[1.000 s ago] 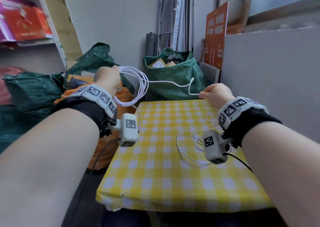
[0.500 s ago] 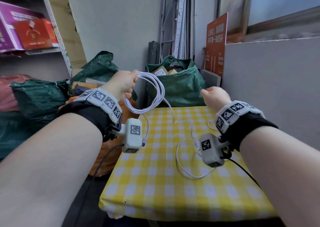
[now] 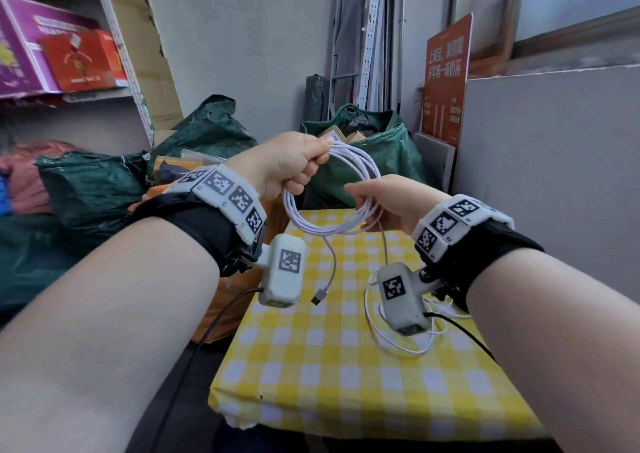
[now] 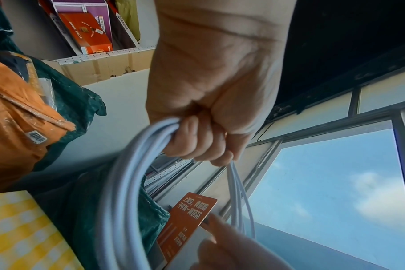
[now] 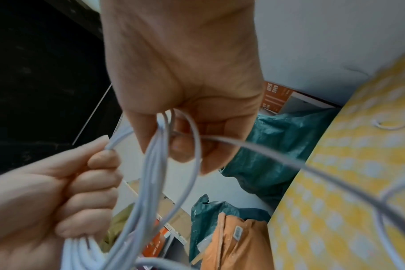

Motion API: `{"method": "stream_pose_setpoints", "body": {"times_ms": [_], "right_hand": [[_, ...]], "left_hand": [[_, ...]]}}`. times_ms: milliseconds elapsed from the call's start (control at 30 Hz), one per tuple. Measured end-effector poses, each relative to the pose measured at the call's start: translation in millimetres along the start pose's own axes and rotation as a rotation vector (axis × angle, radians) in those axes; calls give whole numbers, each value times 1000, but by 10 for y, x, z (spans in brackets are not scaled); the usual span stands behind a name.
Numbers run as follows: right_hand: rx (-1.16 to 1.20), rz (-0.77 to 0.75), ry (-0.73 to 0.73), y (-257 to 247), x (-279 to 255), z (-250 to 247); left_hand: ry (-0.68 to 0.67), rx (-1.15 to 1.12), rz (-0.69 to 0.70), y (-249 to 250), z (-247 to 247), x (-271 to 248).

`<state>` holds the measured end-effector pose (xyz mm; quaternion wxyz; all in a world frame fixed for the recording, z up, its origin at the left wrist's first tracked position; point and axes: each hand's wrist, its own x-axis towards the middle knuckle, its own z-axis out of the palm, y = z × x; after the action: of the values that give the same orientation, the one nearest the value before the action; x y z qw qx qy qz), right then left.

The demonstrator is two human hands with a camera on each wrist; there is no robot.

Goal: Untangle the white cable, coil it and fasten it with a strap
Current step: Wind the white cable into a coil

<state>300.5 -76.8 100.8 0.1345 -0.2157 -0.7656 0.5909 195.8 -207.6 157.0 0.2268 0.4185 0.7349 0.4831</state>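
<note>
Cramped storage corner here: far left there's a metal shelf [image 3: 117, 47] with purple and red boxes [image 3: 79, 61], and below it a pile of green sacks [image 3: 86, 189] with an orange parcel [image 4: 19, 117] wedged in among them. In the middle sits a small table in a yellow-and-white checked cloth [image 3: 346, 366], another green sack [image 3: 374, 147] stuffed with cartons behind it, and an orange sign [image 3: 446, 82] leaning on the wall at the right next to a grey panel.

Left hand [image 3: 287, 165] is up in the air above the table's far-left corner, fingers curled into a fist around the top of the white cable [image 3: 332, 224], which is already wound into several loops hanging down from that fist. From the left wrist view you can see the strands bunched through the closed fingers. A short tail drops out of the bottom of the coil and ends in a USB plug [image 3: 319, 296] dangling just over the cloth, not touching it as far as I can see.

Right hand [image 3: 388, 199] is just beside the left one, on the right edge of the coil, thumb and fingers closed on the strands there. The right wrist view is pretty blurry, so I think it's pinching a few loops together, but how many is anyone's guess. From that hand one loose strand runs down to the table, where the rest of the cable lies in slack, uncoiled loops [image 3: 398, 338] on the cloth, partly hidden under the right wrist camera
</note>
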Motion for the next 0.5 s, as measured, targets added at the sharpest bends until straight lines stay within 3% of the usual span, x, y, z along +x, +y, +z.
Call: {"method": "stream_pose_setpoints", "body": {"times_ms": [67,233,367,500], "right_hand": [[124,11,57,-6,21,-5],[359,5,39,29,66,-4],[200,137,81,63,70,9],[43,275,-64,101,44,-4]], "left_hand": [[-2,-26,-21,-50,20,14],[4,-61,-49,-129,76,51],[21,-69,-34,-150,117,76],[35,-77,-6,-161,137,85]]}}
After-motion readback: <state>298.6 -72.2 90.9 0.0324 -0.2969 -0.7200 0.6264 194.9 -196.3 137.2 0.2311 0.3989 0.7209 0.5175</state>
